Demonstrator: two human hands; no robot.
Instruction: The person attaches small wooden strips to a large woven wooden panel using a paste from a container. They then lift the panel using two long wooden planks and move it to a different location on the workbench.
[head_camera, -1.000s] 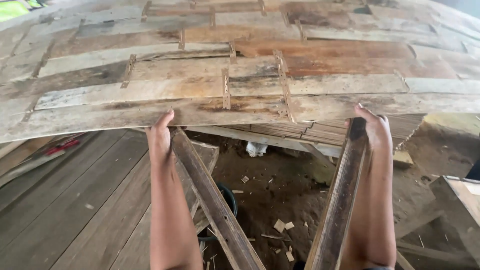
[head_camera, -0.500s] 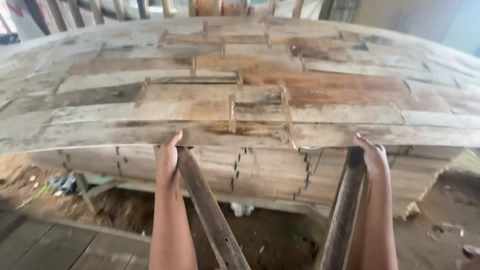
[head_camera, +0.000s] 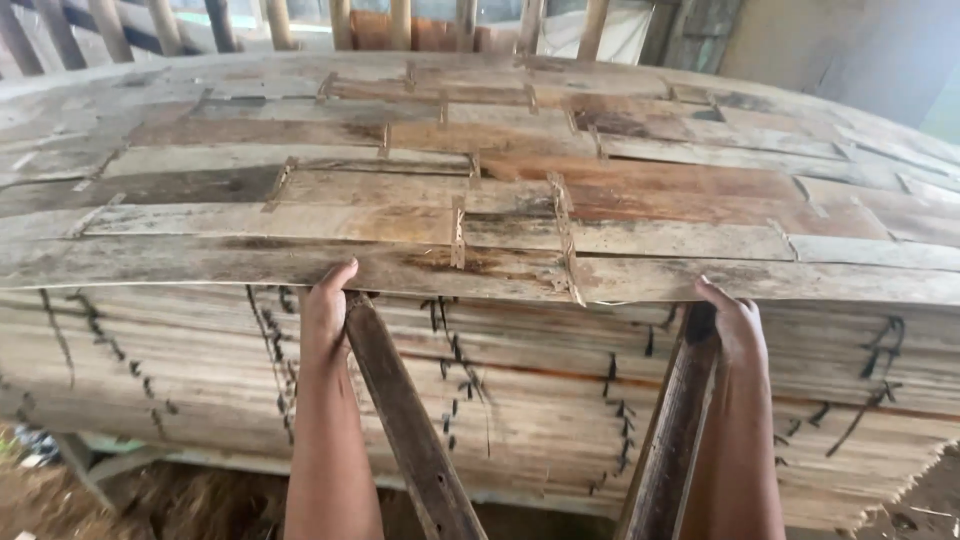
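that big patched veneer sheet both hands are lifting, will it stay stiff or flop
The veneer sheet will likely flop: it looks thin and already curves over the stack. Probably fragile too, being strips joined by small patches. The left hand and right hand grip only its near edge.

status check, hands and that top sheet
Left hand and right hand grip top veneer sheet at near edge. Sheet above stack. Two dark rails under it.
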